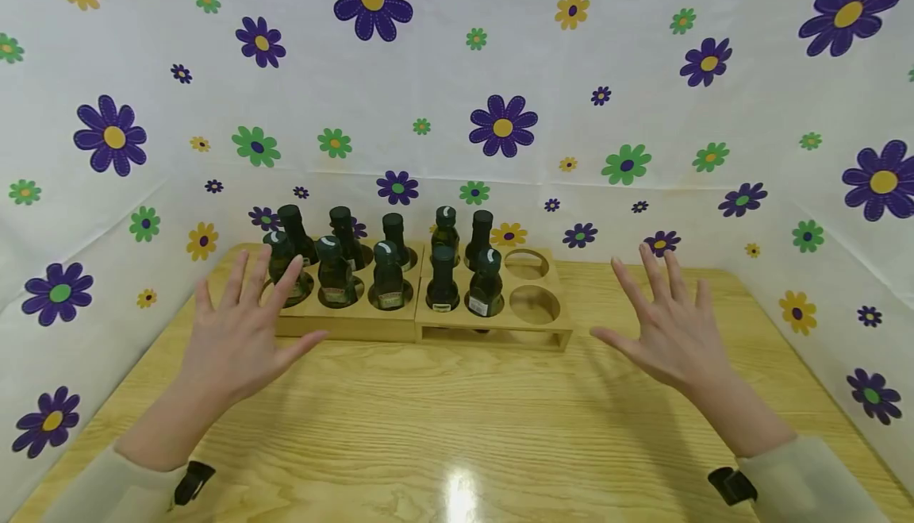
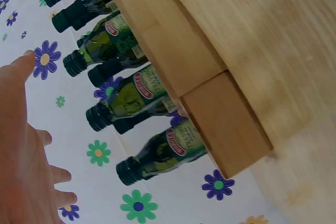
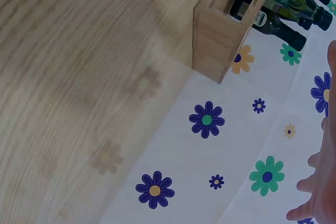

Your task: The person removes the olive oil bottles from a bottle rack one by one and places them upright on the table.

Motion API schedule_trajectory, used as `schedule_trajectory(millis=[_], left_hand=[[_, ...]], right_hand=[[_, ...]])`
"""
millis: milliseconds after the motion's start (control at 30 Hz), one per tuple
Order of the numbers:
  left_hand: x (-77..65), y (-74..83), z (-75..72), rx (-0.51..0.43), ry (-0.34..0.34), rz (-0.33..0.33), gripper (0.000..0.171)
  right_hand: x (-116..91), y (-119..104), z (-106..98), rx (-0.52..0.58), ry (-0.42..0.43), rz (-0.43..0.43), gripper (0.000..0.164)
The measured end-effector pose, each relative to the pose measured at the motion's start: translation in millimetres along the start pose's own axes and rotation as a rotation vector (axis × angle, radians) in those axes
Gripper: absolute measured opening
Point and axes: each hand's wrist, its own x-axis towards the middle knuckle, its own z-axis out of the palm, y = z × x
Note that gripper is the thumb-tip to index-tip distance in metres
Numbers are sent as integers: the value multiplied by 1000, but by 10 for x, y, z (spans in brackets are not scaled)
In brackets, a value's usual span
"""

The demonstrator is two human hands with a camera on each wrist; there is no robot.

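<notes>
Both hands hover above the table with fingers spread, holding nothing. My left hand (image 1: pixel 239 336) is nearest the left end of a wooden bottle rack (image 1: pixel 343 328), partly in front of it in the head view. To the right of the rack is my right hand (image 1: pixel 674 332), apart from it. Several dark green glass bottles with dark caps, such as this front bottle (image 1: pixel 389 277), stand upright in the rack's round holes. In the left wrist view, a bottle (image 2: pixel 163 150) shows a green and red label. One more bottle (image 3: pixel 270 24) appears in the right wrist view.
Two holes at the rack's right end, including a front hole (image 1: pixel 535 304), hold no bottle. The rack stands at the back of a light wooden table (image 1: pixel 428 420). A white cloth (image 1: pixel 443 71) with printed flowers hangs behind and on both sides.
</notes>
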Motion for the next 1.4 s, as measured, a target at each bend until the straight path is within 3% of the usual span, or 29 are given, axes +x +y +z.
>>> schedule_trajectory(millis=[400, 633, 800, 1000, 1100, 1300, 1400], left_hand=[[-167, -246, 145, -37, 33, -40, 106], [-255, -460, 296, -103, -1, -112, 107], [-245, -623, 424, -137, -25, -144, 106], [-178, -817, 574, -220, -1, -152, 105], [-141, -895, 632, -322, -55, -173, 102], [-80, -1023, 760, -582, -245, -212, 94], [-77, -1076, 820, -660, -302, -233, 92]], right_hand=[[196, -97, 43, 23, -37, 2, 96], [279, -219, 129, 87, -56, 6, 94], [305, -317, 215, 157, -63, 3, 94], [335, -424, 323, 272, -40, -18, 92], [349, -468, 393, 334, -65, -29, 91], [373, -526, 500, 439, -108, -41, 89], [394, -546, 528, 480, -116, -43, 89]])
